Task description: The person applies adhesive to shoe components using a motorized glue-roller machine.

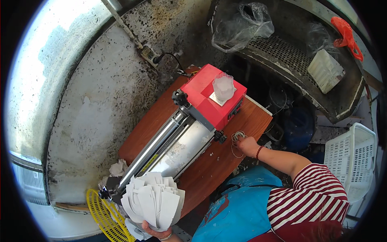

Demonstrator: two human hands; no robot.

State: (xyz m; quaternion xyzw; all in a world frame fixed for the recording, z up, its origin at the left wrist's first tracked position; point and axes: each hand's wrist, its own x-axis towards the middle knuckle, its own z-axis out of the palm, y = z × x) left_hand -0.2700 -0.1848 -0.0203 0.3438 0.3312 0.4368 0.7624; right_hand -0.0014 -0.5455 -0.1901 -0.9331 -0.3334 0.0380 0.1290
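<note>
My left hand (156, 231), low in the picture, is closed on the bottom of a thick fanned bundle of white paper pieces (155, 198). The bundle covers most of its fingers. On the wooden tabletop (219, 161), my right hand (248, 147) pinches a loose coil of thin, pale loops (237, 138) that look like rubber bands. Between the hands lies a machine with a red housing (201, 90), a long metal roller (155, 147) and black knobs. The bundle sits in front of the roller's near end.
A clear cup-like holder (223, 86) stands on the red housing. A yellow plastic basket (105, 215) is at lower left, a white crate (350, 161) at right. A dark perforated trough (282, 52) holds clear bags and a white block (325, 71). A power socket (148, 55) sits by the stained wall.
</note>
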